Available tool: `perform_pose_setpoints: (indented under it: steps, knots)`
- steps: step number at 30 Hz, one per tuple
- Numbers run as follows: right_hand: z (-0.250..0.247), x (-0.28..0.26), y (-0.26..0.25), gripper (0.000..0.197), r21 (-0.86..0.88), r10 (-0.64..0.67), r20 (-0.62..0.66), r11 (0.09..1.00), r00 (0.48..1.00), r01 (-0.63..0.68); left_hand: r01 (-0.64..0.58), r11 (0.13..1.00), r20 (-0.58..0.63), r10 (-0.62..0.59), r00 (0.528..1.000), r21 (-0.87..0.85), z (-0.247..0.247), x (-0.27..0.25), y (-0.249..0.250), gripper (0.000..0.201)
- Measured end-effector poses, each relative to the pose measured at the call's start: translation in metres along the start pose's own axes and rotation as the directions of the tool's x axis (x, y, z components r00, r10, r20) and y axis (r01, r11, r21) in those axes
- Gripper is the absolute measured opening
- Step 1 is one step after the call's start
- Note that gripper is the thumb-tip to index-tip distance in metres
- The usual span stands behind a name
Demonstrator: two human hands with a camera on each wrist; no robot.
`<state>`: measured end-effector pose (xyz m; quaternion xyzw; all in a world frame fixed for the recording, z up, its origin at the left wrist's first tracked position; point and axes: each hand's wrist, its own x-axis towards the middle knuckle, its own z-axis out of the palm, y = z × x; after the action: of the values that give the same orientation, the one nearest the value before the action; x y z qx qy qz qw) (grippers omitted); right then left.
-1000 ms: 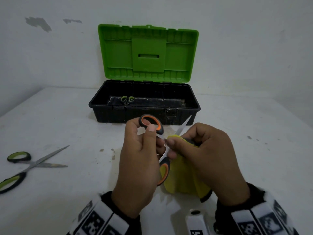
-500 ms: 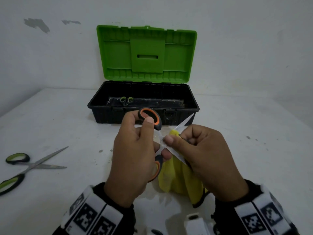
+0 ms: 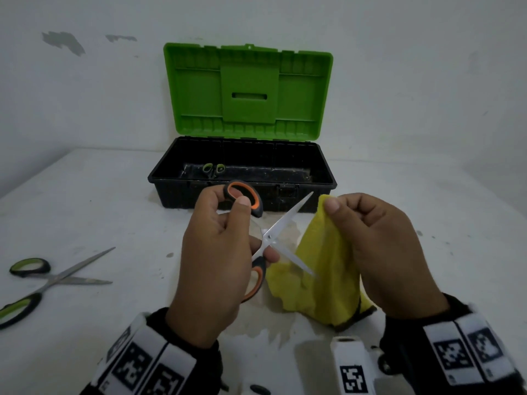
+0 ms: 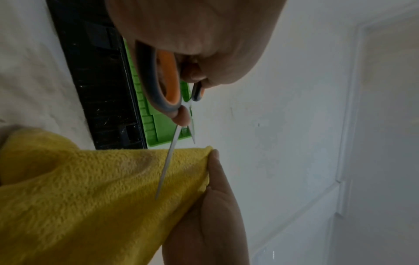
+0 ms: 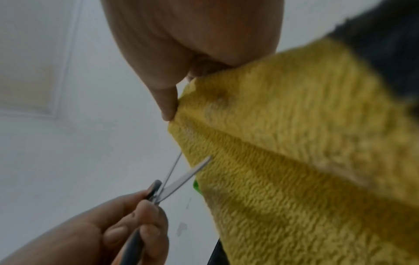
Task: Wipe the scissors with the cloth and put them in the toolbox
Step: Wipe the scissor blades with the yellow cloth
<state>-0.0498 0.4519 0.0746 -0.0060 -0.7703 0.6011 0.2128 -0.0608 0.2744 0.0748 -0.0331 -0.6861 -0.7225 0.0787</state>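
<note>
At centre frame, left hand (image 3: pixel 216 260) grips orange-handled scissors (image 3: pixel 268 238), blades spread. Right hand (image 3: pixel 379 246) pinches yellow cloth (image 3: pixel 319 275) just right of blades, lower blade tip over cloth. Open toolbox (image 3: pixel 242 192) behind, upper centre.

You face table (image 3: pixel 427 252); wall (image 3: pixel 427 81) behind it. Toolbox (image 3: pixel 242 195) at 12 o'clock, far side of table, lid (image 3: pixel 248 89) upright behind its tray. Small scissors (image 3: pixel 213 169) inside tray, left part. Your left hand (image 3: pixel 216 252) holds open scissors (image 3: pixel 268 238) in front of toolbox. Cloth (image 3: pixel 319 275) at 3 o'clock of them, under your right hand (image 3: pixel 379 246); lower blade crosses over cloth. Second scissors (image 3: pixel 42 277) on table at 9 o'clock, well apart.
</note>
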Motion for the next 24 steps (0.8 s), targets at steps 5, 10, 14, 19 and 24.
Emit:
perform_pose_setpoints:
  steps: [5, 10, 14, 19, 24]
  knots:
    - [0.013, -0.016, -0.003, 0.013, -0.11, -0.158, 0.112, 0.979, 0.981, 0.17, -0.008, 1.0, 0.012, 0.008, 1.0, 0.015, 0.005, 0.001, 0.003, 0.009]
    - [0.028, -0.02, 0.001, 0.018, -0.205, -0.218, 0.04, 0.954, 0.975, 0.221, -0.045, 0.995, 0.03, 0.042, 0.999, 0.087, 0.009, -0.004, 0.002, 0.009]
    - [0.027, -0.01, 0.004, 0.026, -0.237, -0.196, -0.066, 0.955, 0.978, 0.176, 0.005, 1.0, 0.044, -0.006, 0.999, 0.025, 0.01, -0.006, 0.002, 0.01]
    - [0.029, -0.014, 0.001, 0.028, -0.233, -0.201, -0.03, 0.954, 0.979, 0.189, 0.035, 0.998, -0.003, -0.035, 0.999, -0.058, 0.009, -0.005, 0.001, 0.009]
    - [0.021, -0.007, 0.001, 0.029, -0.222, -0.19, -0.092, 0.961, 0.977, 0.166, 0.049, 0.994, 0.009, -0.048, 0.999, -0.099, 0.008, -0.004, 0.0, 0.009]
